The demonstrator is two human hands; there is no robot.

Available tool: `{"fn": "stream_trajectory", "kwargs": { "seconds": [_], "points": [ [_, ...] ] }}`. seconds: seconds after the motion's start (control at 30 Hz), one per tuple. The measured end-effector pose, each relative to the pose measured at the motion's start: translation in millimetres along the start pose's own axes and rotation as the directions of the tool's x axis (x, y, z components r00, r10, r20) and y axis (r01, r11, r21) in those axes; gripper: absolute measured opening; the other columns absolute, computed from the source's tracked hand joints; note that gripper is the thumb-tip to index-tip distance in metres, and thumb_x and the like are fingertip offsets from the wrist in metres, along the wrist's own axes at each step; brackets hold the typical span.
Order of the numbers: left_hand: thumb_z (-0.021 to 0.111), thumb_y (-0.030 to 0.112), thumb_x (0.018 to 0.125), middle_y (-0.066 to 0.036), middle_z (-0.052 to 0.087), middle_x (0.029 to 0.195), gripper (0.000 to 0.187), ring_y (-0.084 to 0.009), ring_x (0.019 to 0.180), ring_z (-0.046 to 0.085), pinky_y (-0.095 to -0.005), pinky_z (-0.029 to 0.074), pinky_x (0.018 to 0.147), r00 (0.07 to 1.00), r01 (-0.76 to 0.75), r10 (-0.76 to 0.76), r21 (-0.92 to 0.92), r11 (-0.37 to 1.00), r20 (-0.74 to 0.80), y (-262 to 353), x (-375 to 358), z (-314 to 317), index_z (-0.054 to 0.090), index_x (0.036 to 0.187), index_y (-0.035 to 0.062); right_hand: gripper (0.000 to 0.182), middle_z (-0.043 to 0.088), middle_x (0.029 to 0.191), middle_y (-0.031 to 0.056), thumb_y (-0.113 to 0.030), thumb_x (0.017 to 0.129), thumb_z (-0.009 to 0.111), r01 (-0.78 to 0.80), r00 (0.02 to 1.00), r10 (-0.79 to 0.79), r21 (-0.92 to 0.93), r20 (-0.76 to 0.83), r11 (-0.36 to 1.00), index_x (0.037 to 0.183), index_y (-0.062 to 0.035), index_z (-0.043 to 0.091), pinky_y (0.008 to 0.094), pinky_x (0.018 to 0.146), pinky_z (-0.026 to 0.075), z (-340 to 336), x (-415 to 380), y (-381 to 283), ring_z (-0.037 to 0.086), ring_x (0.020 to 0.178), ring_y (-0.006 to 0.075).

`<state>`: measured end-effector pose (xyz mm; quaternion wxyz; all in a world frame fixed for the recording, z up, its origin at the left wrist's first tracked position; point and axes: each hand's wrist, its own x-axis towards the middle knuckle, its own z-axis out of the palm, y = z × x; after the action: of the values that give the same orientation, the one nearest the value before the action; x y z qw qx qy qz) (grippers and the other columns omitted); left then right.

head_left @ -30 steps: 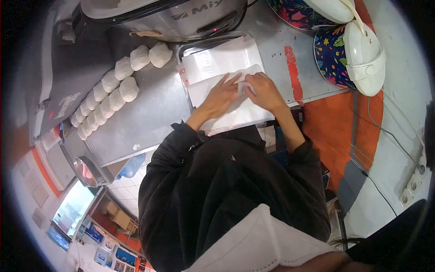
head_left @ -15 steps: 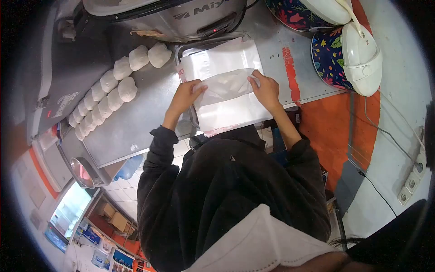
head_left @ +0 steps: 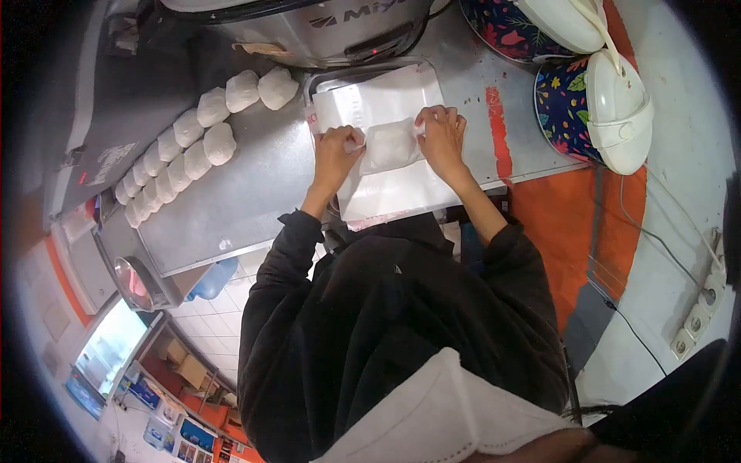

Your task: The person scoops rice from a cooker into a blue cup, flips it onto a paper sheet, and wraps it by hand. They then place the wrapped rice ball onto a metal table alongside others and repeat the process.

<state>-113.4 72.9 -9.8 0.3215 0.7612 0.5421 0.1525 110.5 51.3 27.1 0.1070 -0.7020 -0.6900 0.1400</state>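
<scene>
A white paper-wrapped bundle lies on a stack of white paper sheets, its contents hidden. My left hand pinches the twisted left end of its wrapper. At the opposite end, my right hand grips the paper between thumb and fingers. The sheets rest in a shallow metal tray in front of me, partly overhanging its near side.
Two rows of similar white wrapped bundles stand on the metal table to the left. Beyond the tray is a large silver cooker. Flower-patterned containers with white lids stand at the right, near the wall.
The flat, folded paper strip has become a compact bundle with gathered ends. Both hands have shifted from its upper edge to its two sides.
</scene>
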Motion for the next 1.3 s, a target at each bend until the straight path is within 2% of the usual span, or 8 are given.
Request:
{"fn": "stream_trajectory", "kwargs": {
  "seconds": [0.1,0.43,0.53,0.6,0.73,0.83,0.9,1.3],
  "points": [
    [0.072,0.003,0.069,-0.008,0.061,0.082,0.027,-0.022,0.079,0.06,-0.0335,0.045,0.08,0.99,0.119,-0.136,-0.338,0.934,-0.027,9.7,-4.4,0.1,0.06,0.093,0.004,0.025,0.05,0.109,0.0076,-0.012,0.067,0.074,-0.039,0.996,0.034,0.059,0.081,0.998,0.088,-0.0123,0.06,0.0411,0.091,0.031,-6.5,2.8,1.0,0.043,0.105,0.0258],
    [0.067,-0.003,0.072,-0.011,0.063,0.086,0.021,-0.0218,0.08,0.061,-0.031,0.048,0.076,0.994,0.087,-0.105,-0.396,0.914,-0.023,9.5,-8.1,-7.6,0.058,0.091,-0.0011,0.026,0.051,0.107,0.004,-0.019,0.069,0.075,0.274,0.957,-0.275,0.023,0.087,0.961,0.092,-0.0126,0.063,0.0439,0.095,0.03,-31.3,0.6,33.1,0.043,0.106,0.0248],
    [0.066,-0.004,0.073,-0.011,0.063,0.086,0.019,-0.0217,0.08,0.061,-0.0311,0.047,0.076,0.98,0.194,-0.198,-0.403,0.894,0.033,10.9,-8.3,-11.0,0.058,0.09,-0.0017,0.024,0.055,0.103,0.0049,-0.018,0.073,0.073,0.501,0.865,-0.492,0.137,-0.1,0.854,0.093,-0.0106,0.062,0.0409,0.096,0.032,-32.6,2.1,46.2,0.048,0.102,0.025],
    [0.065,-0.005,0.074,-0.011,0.063,0.085,0.017,-0.0219,0.081,0.062,-0.0312,0.048,0.076,0.985,0.169,-0.163,-0.444,0.88,0.052,7.4,-7.5,-10.7,0.057,0.089,-0.0018,0.021,0.059,0.096,0.0071,-0.018,0.077,0.069,0.379,0.919,-0.387,0.438,-0.074,0.816,0.093,-0.008,0.061,0.0373,0.094,0.034,-38.9,-1.0,47.1,0.052,0.096,0.0262],
    [0.065,-0.004,0.074,-0.011,0.063,0.084,0.016,-0.0227,0.081,0.063,-0.0314,0.048,0.076,0.98,0.196,-0.195,-0.436,0.879,0.048,11.1,-7.7,-10.9,0.056,0.088,-0.002,0.021,0.061,0.1,0.01,-0.022,0.081,0.067,0.098,0.957,-0.229,0.542,0.18,0.835,0.093,-0.0059,0.062,0.0358,0.089,0.035,-38.2,5.1,40.2,0.053,0.093,0.0266],
    [0.066,-0.003,0.074,-0.011,0.063,0.083,0.017,-0.0232,0.081,0.063,-0.0318,0.048,0.076,0.992,0.111,-0.122,-0.425,0.899,-0.001,0.2,-6.6,-3.6,0.056,0.087,-0.0021,0.021,0.058,0.089,0.0098,-0.026,0.082,0.065,0.278,0.908,-0.363,0.348,0.207,0.895,0.094,-0.0096,0.061,0.0373,0.08,0.039,-41.4,17.0,32.1,0.052,0.087,0.0249],
    [0.067,-0.001,0.074,-0.012,0.063,0.083,0.017,-0.0249,0.081,0.063,-0.0322,0.048,0.076,0.988,0.148,-0.147,-0.494,0.857,0.04,-4.7,-6.0,-0.1,0.056,0.087,-0.0021,0.02,0.058,0.084,0.0096,-0.029,0.081,0.066,0.187,0.941,-0.202,0.081,0.271,0.979,0.091,-0.012,0.061,0.0365,0.076,0.039,-32.2,17.7,34.3,0.053,0.085,0.0229],
    [0.067,0.001,0.074,-0.016,0.063,0.085,0.017,-0.0288,0.085,0.064,-0.034,0.048,0.078,0.967,0.251,-0.225,-0.343,0.905,0.116,16.5,0.5,-19.1,0.056,0.086,-0.0027,0.019,0.059,0.081,0.0061,-0.015,0.071,0.07,0.062,0.989,-0.083,-0.166,-0.12,0.984,0.085,-0.0114,0.058,0.0388,0.08,0.035,-5.2,9.5,-2.7,0.052,0.09,0.0231]
  ]
}}
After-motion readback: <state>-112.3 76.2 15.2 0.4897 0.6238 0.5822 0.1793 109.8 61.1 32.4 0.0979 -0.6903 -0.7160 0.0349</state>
